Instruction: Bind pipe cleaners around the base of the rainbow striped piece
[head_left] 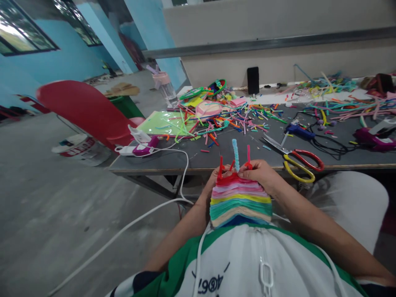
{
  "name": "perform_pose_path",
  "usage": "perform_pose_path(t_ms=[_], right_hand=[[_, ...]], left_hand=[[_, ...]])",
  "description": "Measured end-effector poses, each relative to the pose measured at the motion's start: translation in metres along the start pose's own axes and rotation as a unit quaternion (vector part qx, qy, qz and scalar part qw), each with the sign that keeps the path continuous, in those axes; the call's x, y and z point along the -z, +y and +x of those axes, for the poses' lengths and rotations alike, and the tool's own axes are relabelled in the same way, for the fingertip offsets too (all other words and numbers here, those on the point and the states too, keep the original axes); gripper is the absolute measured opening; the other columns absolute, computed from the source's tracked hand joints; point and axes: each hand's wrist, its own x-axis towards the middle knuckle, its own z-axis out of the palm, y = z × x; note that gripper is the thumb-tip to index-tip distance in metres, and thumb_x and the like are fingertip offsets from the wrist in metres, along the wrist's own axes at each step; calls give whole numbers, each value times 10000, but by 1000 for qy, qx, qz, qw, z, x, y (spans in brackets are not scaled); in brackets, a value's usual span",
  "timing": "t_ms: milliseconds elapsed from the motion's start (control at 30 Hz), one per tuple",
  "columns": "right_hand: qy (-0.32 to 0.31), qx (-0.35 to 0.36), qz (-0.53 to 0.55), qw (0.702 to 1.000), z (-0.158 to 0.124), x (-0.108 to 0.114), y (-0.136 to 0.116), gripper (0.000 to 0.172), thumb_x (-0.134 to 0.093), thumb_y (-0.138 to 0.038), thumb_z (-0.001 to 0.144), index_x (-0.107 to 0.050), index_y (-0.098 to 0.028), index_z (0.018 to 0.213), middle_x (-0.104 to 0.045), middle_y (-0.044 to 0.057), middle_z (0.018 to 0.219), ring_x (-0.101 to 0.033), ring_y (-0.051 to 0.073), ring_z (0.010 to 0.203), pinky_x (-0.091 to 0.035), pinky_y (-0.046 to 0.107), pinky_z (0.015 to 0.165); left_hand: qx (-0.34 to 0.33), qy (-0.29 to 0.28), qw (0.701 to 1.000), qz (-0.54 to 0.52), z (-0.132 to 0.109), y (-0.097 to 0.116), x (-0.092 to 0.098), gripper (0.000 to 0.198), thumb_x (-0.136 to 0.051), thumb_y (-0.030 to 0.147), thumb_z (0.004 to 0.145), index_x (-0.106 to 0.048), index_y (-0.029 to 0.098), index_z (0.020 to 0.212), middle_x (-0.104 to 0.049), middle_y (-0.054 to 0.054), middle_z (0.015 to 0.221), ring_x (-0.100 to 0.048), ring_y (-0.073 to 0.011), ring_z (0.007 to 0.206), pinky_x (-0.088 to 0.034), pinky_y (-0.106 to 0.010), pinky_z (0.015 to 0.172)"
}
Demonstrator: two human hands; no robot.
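Close to my chest I hold a rainbow-striped piece (240,202) made of rows of pipe cleaners, in red, pink, yellow, green, beige and blue. My left hand (213,181) grips its upper left edge, with the fingers partly hidden behind it. At the upper right edge, my right hand (258,173) is closed, thumb and fingers pinching the red top row. A light blue pipe cleaner (235,154) stands upright between my hands. Short red ends (220,167) stick up at the left, and a pinkish-red end (248,153) rises at the right.
Scissors (291,156) with red and yellow handles overhang the table's front edge. A blue glue gun (300,131) and its black cord lie behind. Loose pipe cleaners, a phone (253,80), a cup (165,88) and a purple device (145,146) with a white cable are around. A red chair (83,111) stands left.
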Motion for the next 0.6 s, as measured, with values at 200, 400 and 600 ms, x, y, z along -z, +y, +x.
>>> perform_pose_path(t_ms=[200, 400, 600], right_hand=[[34, 30, -52, 998, -2, -1, -3, 230, -761, -301, 530, -655, -135, 649, -587, -25, 552, -504, 91, 510, -401, 230, 543], [61, 44, -102, 992, -6, 3, -3, 202, -701, -315, 594, -636, -143, 676, -533, -49, 518, -436, 73, 466, -336, 208, 490], [78, 80, -193, 975, -3, 2, 5, 185, -647, -320, 625, -667, -157, 711, -566, -32, 544, -442, 93, 474, -332, 212, 468]], left_hand=[[-1, -10, 1000, 0, 10, 2, 14, 240, -749, 264, 549, -651, 165, 744, -636, -10, 659, -595, -146, 627, -457, -259, 600], [-101, 58, 981, 157, -22, 16, 29, 140, -619, 224, 718, -636, 175, 848, -636, -7, 728, -552, -96, 600, -423, -204, 572], [-274, 24, 852, 445, -47, 47, -13, 234, -580, 226, 767, -696, 242, 968, -693, -59, 969, -607, -214, 903, -428, -310, 853]])
